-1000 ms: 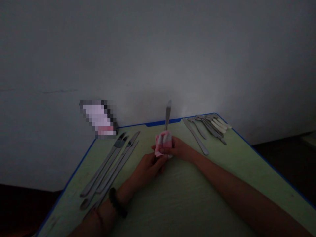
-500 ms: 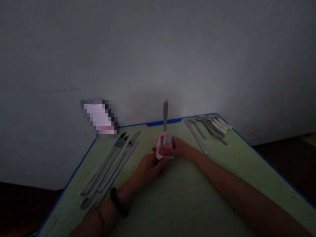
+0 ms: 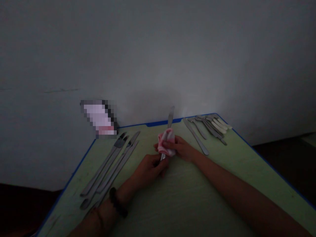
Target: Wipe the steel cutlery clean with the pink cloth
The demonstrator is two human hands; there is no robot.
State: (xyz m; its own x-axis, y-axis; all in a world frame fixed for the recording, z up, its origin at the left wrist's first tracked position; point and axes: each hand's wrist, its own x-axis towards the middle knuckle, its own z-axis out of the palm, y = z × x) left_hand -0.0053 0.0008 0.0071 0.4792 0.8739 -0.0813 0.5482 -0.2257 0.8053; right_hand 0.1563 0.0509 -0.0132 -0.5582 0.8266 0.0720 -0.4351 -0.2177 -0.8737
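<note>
Over the counter (image 3: 192, 194), left fingers (image 3: 161, 167) grip the knife (image 3: 171, 118), right fingers (image 3: 171, 145) the cloth (image 3: 168, 134) — slid farther along it, wiping likely progressing.

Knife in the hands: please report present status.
Left hand gripping knife low. Right hand holding pink cloth around it. Other cutlery lying both sides, no obstruction seen.

Knife (image 3: 170, 117) middle hidden by cloth (image 3: 168, 134); propped object (image 3: 97, 117) pixelated; table (image 3: 190, 200) cut off below.
</note>
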